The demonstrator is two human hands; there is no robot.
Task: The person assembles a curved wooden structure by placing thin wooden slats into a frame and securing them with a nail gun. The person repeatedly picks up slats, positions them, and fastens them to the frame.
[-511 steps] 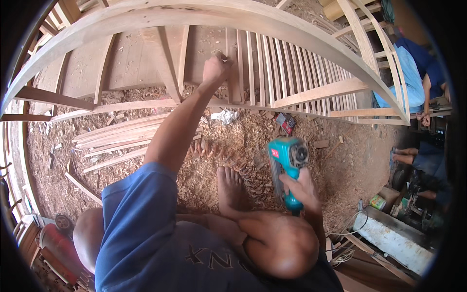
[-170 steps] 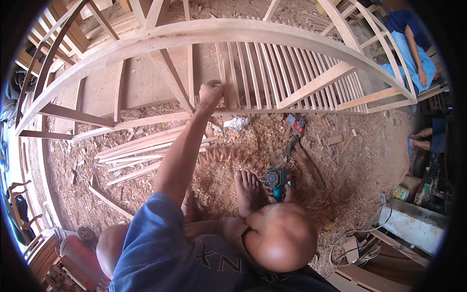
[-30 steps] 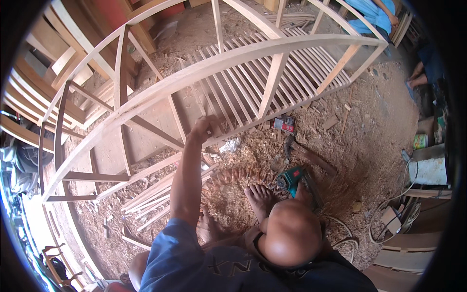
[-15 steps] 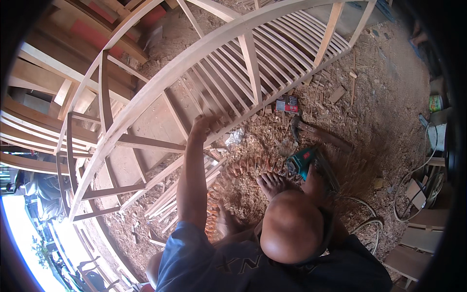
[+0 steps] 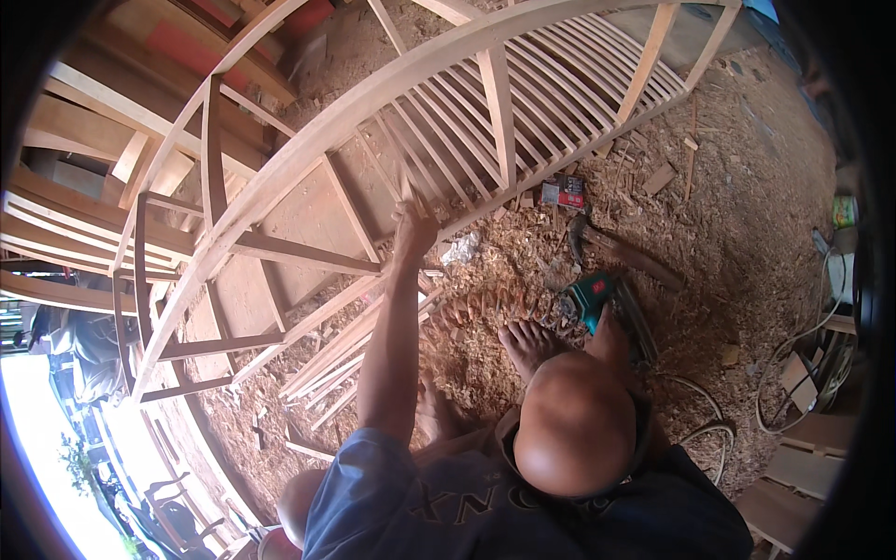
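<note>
My left hand [image 5: 415,231] reaches to the lower rail of a large curved wooden frame [image 5: 322,168]. Its fingers are closed around the near end of a thin wooden slat [image 5: 408,177], beside a row of similar slats [image 5: 532,103] set across the frame. Down on the right, my right hand [image 5: 609,334] grips a teal and black nail gun [image 5: 590,297], held low over the shavings. An orange coiled air hose [image 5: 476,308] runs along the floor up to the tool. Part of the right hand's grip is hidden.
A hammer [image 5: 635,257] and a small red box [image 5: 564,191] lie on the shavings near the rail. Loose wooden strips [image 5: 345,359] are stacked left of my feet. A pale cable [image 5: 714,425] loops at right. More curved wooden parts [image 5: 84,219] stand at left.
My left hand has moved a little right and its blurred fingers now show closed at the slat. The right hand still holds the nail gun; the whole view has shifted slightly.
</note>
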